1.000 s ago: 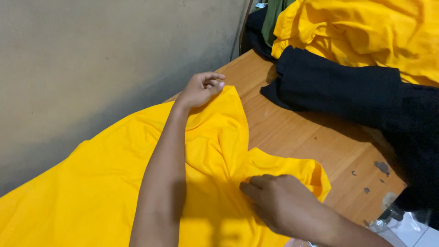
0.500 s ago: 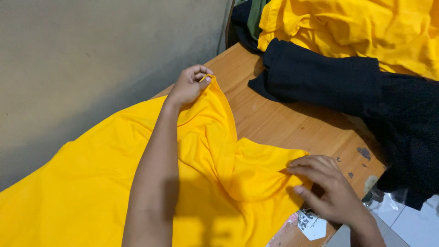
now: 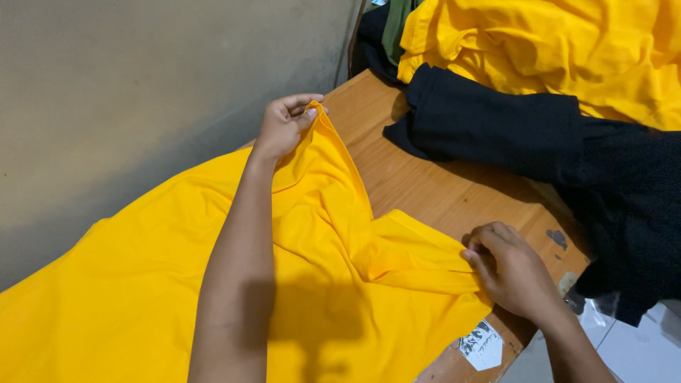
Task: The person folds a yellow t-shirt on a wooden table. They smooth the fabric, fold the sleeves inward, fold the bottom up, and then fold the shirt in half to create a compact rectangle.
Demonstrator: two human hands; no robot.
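Wooden table [image 3: 454, 191] bears a yellow cloth [image 3: 142, 284], its edges pinched by left hand [image 3: 282, 128] and right hand [image 3: 512, 269].

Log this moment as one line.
left hand: pinches yellow cloth | right hand: pinches cloth edge | black garment: on table

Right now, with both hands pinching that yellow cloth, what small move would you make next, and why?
Probably draw the two hands apart to pull the edge taut. The left hand pinches one corner of the yellow cloth raised near the wall, the right hand pinches another corner low on the wooden table, and the fabric between them sags in loose folds.
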